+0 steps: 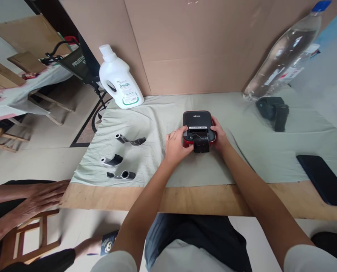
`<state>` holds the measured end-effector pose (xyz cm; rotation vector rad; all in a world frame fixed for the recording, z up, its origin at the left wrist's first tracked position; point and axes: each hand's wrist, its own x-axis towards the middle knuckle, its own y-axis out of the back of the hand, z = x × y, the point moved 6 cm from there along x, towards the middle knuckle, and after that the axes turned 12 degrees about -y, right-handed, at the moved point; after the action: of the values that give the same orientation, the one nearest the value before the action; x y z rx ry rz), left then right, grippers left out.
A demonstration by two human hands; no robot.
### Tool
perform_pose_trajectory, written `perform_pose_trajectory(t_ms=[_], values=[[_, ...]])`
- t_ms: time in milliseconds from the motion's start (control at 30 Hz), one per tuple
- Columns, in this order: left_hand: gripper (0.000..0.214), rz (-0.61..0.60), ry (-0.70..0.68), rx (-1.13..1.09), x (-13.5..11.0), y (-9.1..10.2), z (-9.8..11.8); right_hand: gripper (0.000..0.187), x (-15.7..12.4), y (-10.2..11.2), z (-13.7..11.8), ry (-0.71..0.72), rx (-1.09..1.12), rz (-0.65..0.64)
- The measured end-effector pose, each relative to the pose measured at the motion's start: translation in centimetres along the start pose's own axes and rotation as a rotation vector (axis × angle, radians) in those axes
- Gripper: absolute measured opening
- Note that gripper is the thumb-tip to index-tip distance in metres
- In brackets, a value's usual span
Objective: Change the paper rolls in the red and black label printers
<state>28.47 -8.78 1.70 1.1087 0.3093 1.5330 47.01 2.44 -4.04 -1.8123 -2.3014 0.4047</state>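
A small portable label printer (197, 118), black on top with a red body, sits on the cloth in front of me. A strip of black paper (201, 145) hangs out of its near side. My left hand (176, 145) grips the printer's left side, thumb at the near edge. On the opposite side, my right hand (219, 136) is closed around its right edge. To the left lie three partly unrolled paper rolls: one with a curled black strip (122, 138), a black-and-white one (110, 160), and another near the table edge (128, 175).
A white detergent bottle (123, 81) stands at the back left against cardboard (174, 49). At the right are a large clear bottle (287, 53), a black object in plastic (280, 117) and a dark phone (323, 179). Another person's hands (43, 196) rest at the left table corner.
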Motion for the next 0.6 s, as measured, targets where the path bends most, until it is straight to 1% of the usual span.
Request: perform_pose_trajectory(t_ms=[200, 300, 467, 600], values=[[0.065, 0.004, -0.014, -0.004, -0.6, -0.3, 0.1, 0.06, -0.6, 0.0, 0.5, 0.06, -0.027, 0.032], [0.069, 0.013, -0.036, 0.006, -0.9, -0.4, 0.1, 0.062, -0.9, -0.2, 0.5, 0.075, -0.036, 0.029], [0.073, 0.008, -0.063, 0.021, -1.0, -0.6, 0.0, 0.062, -1.1, -0.5, 0.3, 0.083, -0.029, 0.009], [0.071, 0.004, -0.072, 0.009, -1.0, -0.8, -0.3, 0.061, -1.0, -0.5, 0.1, 0.076, -0.034, 0.006]])
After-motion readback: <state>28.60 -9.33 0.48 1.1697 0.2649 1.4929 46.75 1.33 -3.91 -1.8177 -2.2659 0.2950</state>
